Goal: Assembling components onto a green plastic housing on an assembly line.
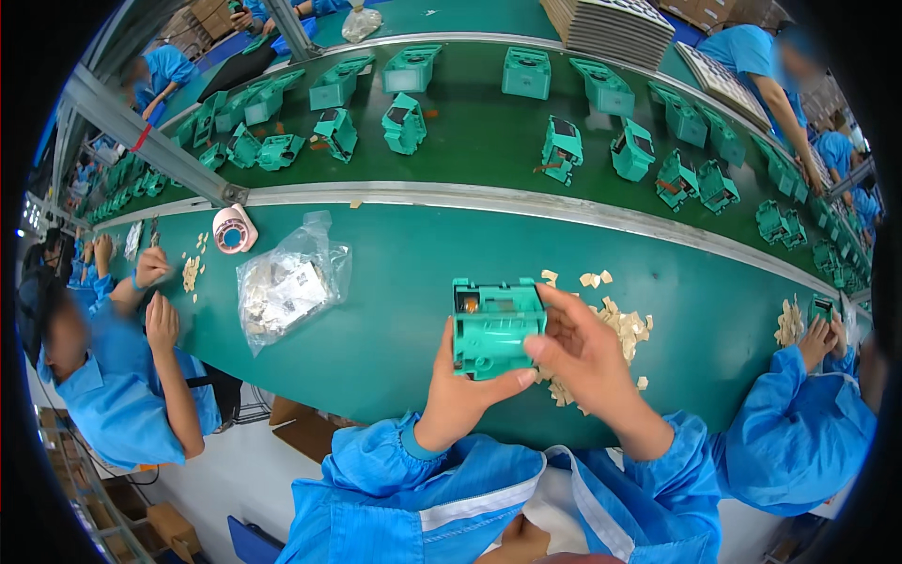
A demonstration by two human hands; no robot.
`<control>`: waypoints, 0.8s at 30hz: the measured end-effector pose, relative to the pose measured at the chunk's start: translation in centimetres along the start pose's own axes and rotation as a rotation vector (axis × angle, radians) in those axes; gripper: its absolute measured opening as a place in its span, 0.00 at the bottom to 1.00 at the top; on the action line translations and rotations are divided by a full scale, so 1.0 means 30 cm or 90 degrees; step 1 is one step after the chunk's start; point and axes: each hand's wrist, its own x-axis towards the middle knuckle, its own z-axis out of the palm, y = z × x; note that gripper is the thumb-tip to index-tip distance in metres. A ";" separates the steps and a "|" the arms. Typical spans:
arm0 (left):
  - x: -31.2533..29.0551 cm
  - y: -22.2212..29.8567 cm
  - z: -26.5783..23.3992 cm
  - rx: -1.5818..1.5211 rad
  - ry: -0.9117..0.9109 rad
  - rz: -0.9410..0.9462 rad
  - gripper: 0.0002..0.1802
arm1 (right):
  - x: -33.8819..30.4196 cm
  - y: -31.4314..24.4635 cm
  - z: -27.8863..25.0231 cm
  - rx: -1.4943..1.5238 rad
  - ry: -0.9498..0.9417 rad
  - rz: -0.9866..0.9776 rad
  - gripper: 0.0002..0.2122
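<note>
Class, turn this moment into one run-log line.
left hand: holds housing | right hand: holds same housing | bench: beige pieces near right hand, bag farther left | belt: more housings

The green housing (pixel 496 334) looks like smooth, glossy plastic.

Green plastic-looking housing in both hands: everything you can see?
Boxy green plastic-looking housing: rounded lower section with a round boss at lower left; upper recess showing a dark interior and copper-coloured part. Held over the flat green tabletop, left-hand grip at its left and lower edge, right-hand grip at its right.
</note>
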 end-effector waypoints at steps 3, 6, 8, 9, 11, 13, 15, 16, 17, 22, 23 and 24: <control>0.018 0.072 -0.015 -0.007 0.032 0.006 0.40 | 0.163 0.013 -0.023 0.157 -0.080 0.228 0.22; 0.024 0.052 -0.090 0.113 0.151 0.097 0.37 | 0.442 0.052 -0.006 0.217 0.001 0.154 0.15; 0.020 0.066 -0.143 0.464 0.131 0.139 0.34 | 0.685 0.116 -0.045 -0.045 0.064 0.037 0.15; 0.015 0.075 -0.144 0.497 0.161 0.159 0.27 | 0.786 0.118 -0.053 -0.133 0.105 0.075 0.17; 0.002 0.093 -0.165 0.579 0.186 0.150 0.24 | 0.907 0.145 -0.034 -0.197 0.183 0.109 0.18; 0.015 0.074 -0.205 0.678 0.222 0.209 0.17 | 0.923 0.163 -0.004 -0.224 0.221 0.101 0.26; 0.022 0.048 -0.228 0.742 0.187 0.229 0.17 | 0.840 0.130 0.013 -0.265 0.200 0.066 0.37; 0.032 0.045 -0.226 0.805 0.144 0.265 0.17 | 0.768 0.146 -0.005 -0.319 0.206 -0.032 0.32; 0.050 0.035 -0.213 0.804 0.138 0.265 0.17 | 0.679 0.166 -0.026 -0.372 0.212 -0.131 0.28; 0.064 -0.008 -0.215 0.880 0.111 0.202 0.08 | 0.049 0.010 -0.068 -0.152 0.056 0.006 0.21; 0.053 -0.007 -0.222 0.884 0.114 0.208 0.08 | -0.064 0.010 -0.077 -0.122 0.084 0.002 0.18; 0.054 -0.004 -0.221 0.883 0.098 0.223 0.06 | -0.164 0.011 -0.087 -0.114 0.144 0.016 0.17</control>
